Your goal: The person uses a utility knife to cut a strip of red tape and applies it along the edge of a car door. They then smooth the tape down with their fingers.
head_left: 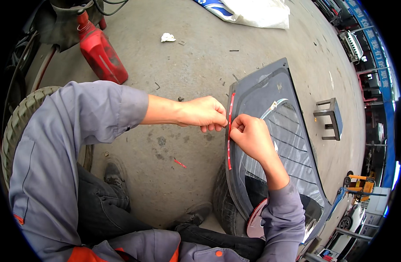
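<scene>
A curved pane of car glass with a wide dark border rests partly over a black tyre. Along its left edge runs a narrow strip of red-faced tape. My left hand is closed in a pinch at that edge, just beside the strip; what sits between its fingertips is too small to make out. Over the border, my right hand pinches at the tape, its fingertips close to the left ones. A round, red-rimmed tape roll lies by my right forearm, partly covered by the sleeve.
A red plastic jug stands on the concrete floor at the far left, near another tyre. A small stool is beyond the glass. White sacking, crumpled paper and a red scrap lie on the floor.
</scene>
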A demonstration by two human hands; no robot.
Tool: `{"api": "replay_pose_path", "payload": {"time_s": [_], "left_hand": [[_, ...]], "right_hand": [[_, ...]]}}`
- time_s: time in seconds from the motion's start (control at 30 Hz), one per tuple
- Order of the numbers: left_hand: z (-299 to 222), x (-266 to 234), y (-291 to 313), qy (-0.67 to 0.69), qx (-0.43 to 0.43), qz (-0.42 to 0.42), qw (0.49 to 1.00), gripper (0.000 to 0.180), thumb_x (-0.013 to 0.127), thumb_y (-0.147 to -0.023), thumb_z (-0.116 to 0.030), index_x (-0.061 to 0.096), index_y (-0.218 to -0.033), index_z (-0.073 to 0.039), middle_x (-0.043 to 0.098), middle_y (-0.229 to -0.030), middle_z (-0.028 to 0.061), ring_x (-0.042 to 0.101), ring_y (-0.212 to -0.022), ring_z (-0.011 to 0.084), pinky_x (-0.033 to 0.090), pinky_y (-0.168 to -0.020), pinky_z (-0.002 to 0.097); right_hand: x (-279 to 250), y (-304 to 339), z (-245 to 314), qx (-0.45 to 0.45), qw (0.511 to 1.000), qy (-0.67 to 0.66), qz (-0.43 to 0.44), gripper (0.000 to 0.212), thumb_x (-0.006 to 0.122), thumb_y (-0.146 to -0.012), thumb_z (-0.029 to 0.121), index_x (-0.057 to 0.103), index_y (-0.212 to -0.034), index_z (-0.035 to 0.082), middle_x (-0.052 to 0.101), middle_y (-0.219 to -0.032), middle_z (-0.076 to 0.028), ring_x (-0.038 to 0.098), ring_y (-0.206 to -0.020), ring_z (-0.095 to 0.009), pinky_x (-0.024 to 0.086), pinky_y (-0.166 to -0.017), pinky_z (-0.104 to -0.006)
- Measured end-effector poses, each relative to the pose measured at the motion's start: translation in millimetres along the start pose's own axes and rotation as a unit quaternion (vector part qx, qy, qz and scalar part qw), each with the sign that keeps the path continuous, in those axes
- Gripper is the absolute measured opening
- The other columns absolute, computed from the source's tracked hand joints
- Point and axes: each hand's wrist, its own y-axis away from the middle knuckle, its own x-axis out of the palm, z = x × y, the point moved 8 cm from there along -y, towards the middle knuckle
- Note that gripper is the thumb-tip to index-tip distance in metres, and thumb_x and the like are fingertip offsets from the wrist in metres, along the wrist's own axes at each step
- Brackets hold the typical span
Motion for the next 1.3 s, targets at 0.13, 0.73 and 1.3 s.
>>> {"api": "replay_pose_path", "payload": {"time_s": [0.13, 0.73, 1.3], "left_hand": [[0.9, 1.1, -0.8, 0.005, 0.0, 0.003, 1.0, 0.016, 0.06, -0.084, -0.02, 0.063, -0.08, -0.004, 0.062, -0.077, 0.0037, 0.054, -0.066, 0.0101, 0.048, -0.056, 0.0271], [-0.4, 3.9, 1.2, 0.004, -0.002, 0.01, 1.0, 0.016, 0.059, -0.085, -0.019, 0.063, -0.078, -0.005, 0.063, -0.077, 0.0037, 0.054, -0.065, 0.0094, 0.046, -0.058, 0.0253], [-0.5, 0.2, 0.3, -0.001, -0.001, 0.034, 0.999, 0.023, 0.052, -0.087, -0.02, 0.066, -0.079, -0.004, 0.064, -0.077, 0.0032, 0.054, -0.066, 0.0109, 0.047, -0.059, 0.0272]], "right_hand": [[0.3, -0.2, -5.8, 0.021, 0.999, -0.035, 0.017, 0.013, 0.065, -0.078, 0.012, 0.064, -0.079, -0.001, 0.066, -0.067, -0.016, 0.067, -0.064, -0.03, 0.051, -0.061, -0.0371], [-1.0, -1.1, 5.1, 0.022, 0.999, 0.033, 0.004, 0.013, 0.066, -0.076, 0.014, 0.065, -0.074, 0.001, 0.067, -0.068, -0.017, 0.068, -0.064, -0.031, 0.052, -0.062, -0.0387], [16.2, 1.7, 41.2, -0.013, 0.942, 0.325, -0.086, 0.017, 0.067, -0.075, 0.018, 0.063, -0.067, 0.004, 0.066, -0.064, -0.016, 0.067, -0.059, -0.032, 0.053, -0.054, -0.0397]]}}
